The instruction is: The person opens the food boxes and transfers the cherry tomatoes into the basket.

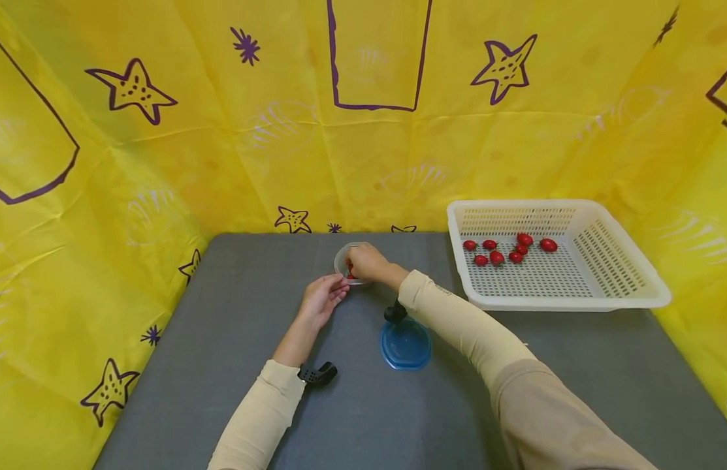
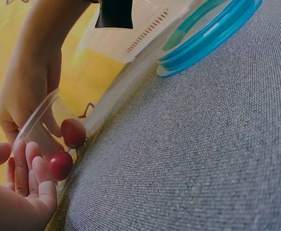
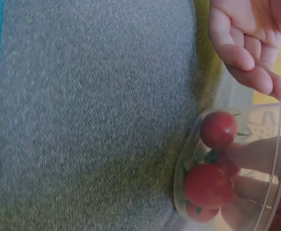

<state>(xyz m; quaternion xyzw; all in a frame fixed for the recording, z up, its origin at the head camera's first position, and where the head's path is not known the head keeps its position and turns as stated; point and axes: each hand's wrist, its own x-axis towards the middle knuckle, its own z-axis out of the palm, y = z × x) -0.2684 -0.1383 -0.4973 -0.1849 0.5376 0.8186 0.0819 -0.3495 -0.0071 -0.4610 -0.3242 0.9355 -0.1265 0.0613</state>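
A round clear plastic container (image 1: 338, 262) stands near the back edge of the table. The left hand (image 1: 323, 299) pinches its rim between thumb and fingers. From above, the right hand (image 1: 371, 263) reaches inside, and its fingers hold a small red tomato (image 3: 225, 164) low in the container. Other cherry tomatoes (image 3: 209, 186) lie around those fingers, some with green stems, seen through the clear wall in the right wrist view. In the head view the right hand covers most of the container's opening. A round blue lid (image 1: 405, 344) lies on the table, nearer the person.
A white perforated basket (image 1: 616, 301) stands at the back right, with several red tomatoes (image 1: 496, 258) at its left side. The grey table (image 1: 234, 365) is bordered by a yellow patterned cloth (image 1: 281, 163). Black wrist cameras (image 1: 319, 374) stick out from both forearms.
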